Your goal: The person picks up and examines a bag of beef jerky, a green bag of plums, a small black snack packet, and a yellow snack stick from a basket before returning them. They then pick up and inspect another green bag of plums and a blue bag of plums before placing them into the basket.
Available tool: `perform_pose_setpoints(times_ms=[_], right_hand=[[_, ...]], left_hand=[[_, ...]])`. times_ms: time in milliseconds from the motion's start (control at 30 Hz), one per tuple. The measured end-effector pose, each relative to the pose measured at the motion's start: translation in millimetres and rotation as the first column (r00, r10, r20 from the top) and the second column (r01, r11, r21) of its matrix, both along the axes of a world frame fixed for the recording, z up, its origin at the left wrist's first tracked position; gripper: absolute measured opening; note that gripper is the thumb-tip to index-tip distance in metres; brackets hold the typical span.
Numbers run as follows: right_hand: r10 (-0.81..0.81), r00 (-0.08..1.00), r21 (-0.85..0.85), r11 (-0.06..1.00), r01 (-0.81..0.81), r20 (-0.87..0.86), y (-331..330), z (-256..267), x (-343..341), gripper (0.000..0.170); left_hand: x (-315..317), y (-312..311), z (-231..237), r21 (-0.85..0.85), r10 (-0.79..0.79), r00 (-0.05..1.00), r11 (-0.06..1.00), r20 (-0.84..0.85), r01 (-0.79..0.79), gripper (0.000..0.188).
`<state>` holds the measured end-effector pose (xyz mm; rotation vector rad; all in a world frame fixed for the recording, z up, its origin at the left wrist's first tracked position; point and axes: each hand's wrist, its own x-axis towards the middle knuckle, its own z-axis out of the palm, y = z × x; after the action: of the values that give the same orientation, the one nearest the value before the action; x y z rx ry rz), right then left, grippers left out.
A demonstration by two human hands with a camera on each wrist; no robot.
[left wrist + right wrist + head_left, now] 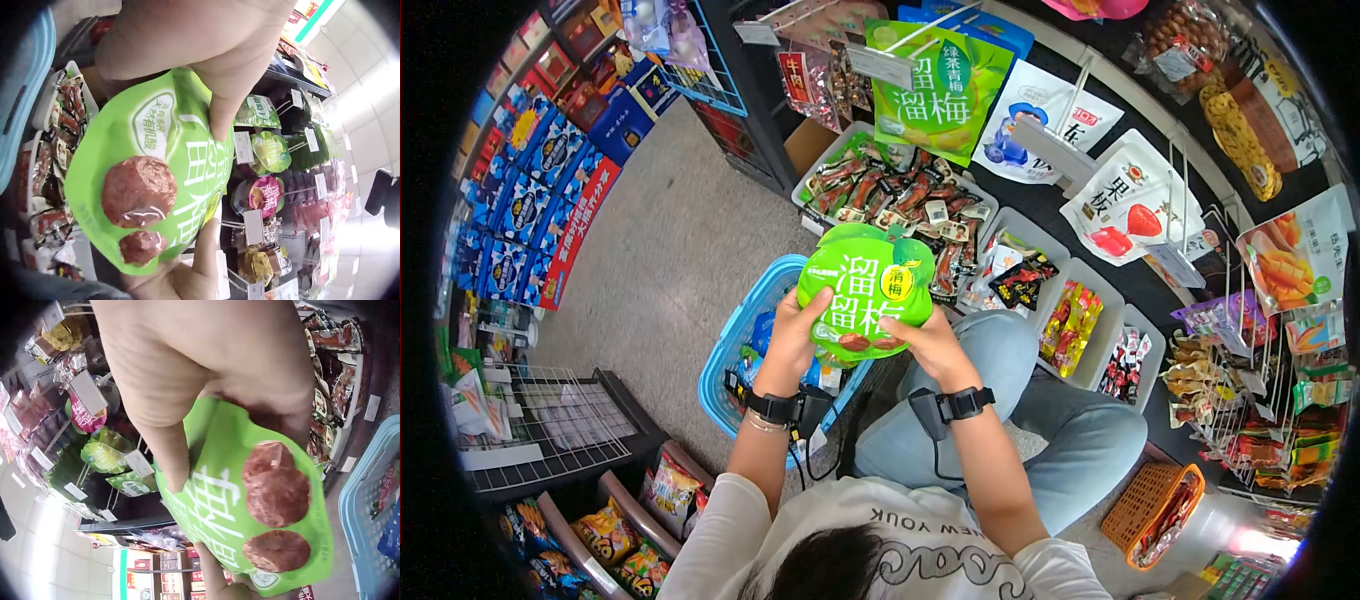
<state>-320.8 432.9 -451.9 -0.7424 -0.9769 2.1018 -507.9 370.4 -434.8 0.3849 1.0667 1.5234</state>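
Note:
A green snack bag [866,300] with white characters and a yellow circle is held up between both hands in the head view. My left hand [792,335] grips its left edge, thumb on the front. At the right edge my right hand [937,345] pinches it the same way. In the left wrist view the bag [150,181] shows pictured plums, with the left hand [206,44] close to the camera. The right wrist view has the bag [269,512] under the right hand [212,362]. Fingers behind the bag are mostly hidden.
A blue basket [718,345] with packets stands on the floor, below and left of the bag. Ahead, grey bins [992,215] hold small wrapped snacks beneath hanging bags [930,90]. An orange basket [1122,510] is at lower right, and a wire rack [550,420] at lower left.

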Motion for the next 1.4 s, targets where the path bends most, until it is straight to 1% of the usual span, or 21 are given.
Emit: perform_pose_setpoints(times_ms=[67, 100, 167, 200, 233, 300, 333, 367, 433, 533, 567, 633, 667, 700, 767, 833, 867, 1000, 1167, 1333, 1400], right_hand=[[0.005, 0.999, 0.02, 1.0, -0.007, 0.052, 0, 5, -1, 0.036], [-0.041, 0.992, 0.03, 0.999, 0.038, 0.12, 0, 6, -3, 0.035], [-0.136, 0.958, 0.057, 0.99, 0.126, 0.251, 1, 8, -10, 0.032], [-0.254, 0.938, 0.164, 0.962, 0.219, 0.236, 0, 4, -18, 0.028], [-0.299, 0.918, 0.312, 0.926, 0.212, 0.262, -1, 1, -22, 0.032], [-0.397, 0.871, 0.58, 0.797, 0.17, 0.289, -6, 3, -30, 0.039], [-0.335, 0.905, 0.568, 0.812, 0.137, 0.261, -12, 8, -36, 0.048], [-0.31, 0.895, 0.662, 0.749, 0.021, 0.322, -19, 14, -32, 0.056], [-0.39, 0.879, 0.762, 0.646, 0.05, 0.274, -32, 17, -35, 0.052], [-0.347, 0.884, 0.805, 0.591, -0.054, 0.314, -26, 15, -23, 0.045], [-0.392, 0.869, 0.757, 0.652, 0.031, 0.302, -23, 15, -16, 0.038], [-0.523, 0.817, 0.692, 0.684, 0.232, 0.243, -9, 11, -12, 0.034], [-0.596, 0.746, 0.765, 0.615, 0.188, 0.296, -2, 15, -2, 0.033], [-0.602, 0.726, 0.723, 0.657, 0.213, 0.333, 3, 20, 2, 0.034], [-0.502, 0.859, 0.497, 0.773, 0.394, 0.101, 15, 4, -1, 0.032], [-0.26, 0.954, 0.238, 0.946, 0.22, 0.15, 15, 17, 13, 0.037], [-0.13, 0.981, 0.102, 0.988, 0.116, 0.146, 15, 22, 18, 0.039], [-0.157, 0.978, 0.076, 0.986, 0.148, 0.138, 10, 22, 19, 0.035], [-0.131, 0.983, 0.054, 0.991, 0.125, 0.125, 10, 18, 22, 0.037], [0.039, 0.99, 0.058, 0.997, -0.047, 0.137, 1, 28, 27, 0.039], [-0.001, 0.992, 0.128, 0.992, -0.015, 0.127, -4, 31, 23, 0.037]], left_hand=[[0, 7, -10, 0.046, 0.063, 0.991, 0.997, -0.117, -0.058, 0.042], [1, 10, -10, 0.072, 0.097, 0.98, 0.994, -0.174, -0.086, 0.045], [4, 12, -7, 0.019, 0.135, 0.904, 0.99, -0.406, -0.139, 0.058], [8, 13, -3, -0.003, 0.143, 0.846, 0.986, -0.514, -0.169, 0.064], [15, 12, 2, 0.045, 0.088, 0.882, 0.996, -0.464, -0.076, 0.07], [32, 9, 11, 0.151, -0.042, 0.928, 0.983, -0.37, 0.104, 0.08], [40, 8, 9, 0.197, -0.074, 0.9, 0.965, -0.43, 0.173, 0.087], [42, 9, -5, 0.224, -0.023, 0.841, 0.96, -0.54, 0.17, 0.087], [48, 9, 15, 0.08, 0.015, 0.886, 0.997, -0.464, 0.025, 0.069], [32, 14, 3, -0.019, 0.152, 0.976, 0.987, -0.153, -0.157, 0.045], [29, 13, 1, -0.006, 0.154, 0.978, 0.988, -0.143, -0.156, 0.04], [26, 10, 9, 0.019, 0.159, 0.979, 0.987, -0.126, -0.158, 0.03], [25, 9, 12, 0.003, 0.158, 0.98, 0.987, -0.124, -0.159, 0.031], [23, 7, 11, 0.002, 0.137, 0.983, 0.99, -0.124, -0.138, 0.03], [19, 5, 8, 0.001, 0.093, 0.988, 0.996, -0.122, -0.094, 0.029], [19, 3, 9, -0.014, 0.084, 0.993, 0.996, -0.083, -0.085, 0.028], [20, 4, 9, -0.018, 0.08, 0.995, 0.997, -0.063, -0.081, 0.028], [21, 4, 16, -0.037, 0.061, 0.997, 0.997, -0.043, -0.063, 0.027], [18, 5, 15, -0.031, 0.042, 0.999, 0.999, -0.023, -0.043, 0.028], [14, 7, 24, -0.035, -0.013, 0.996, 0.999, -0.086, 0.01, 0.031], [11, 8, 23, -0.036, -0.035, 0.992, 0.999, -0.119, 0.031, 0.036]])
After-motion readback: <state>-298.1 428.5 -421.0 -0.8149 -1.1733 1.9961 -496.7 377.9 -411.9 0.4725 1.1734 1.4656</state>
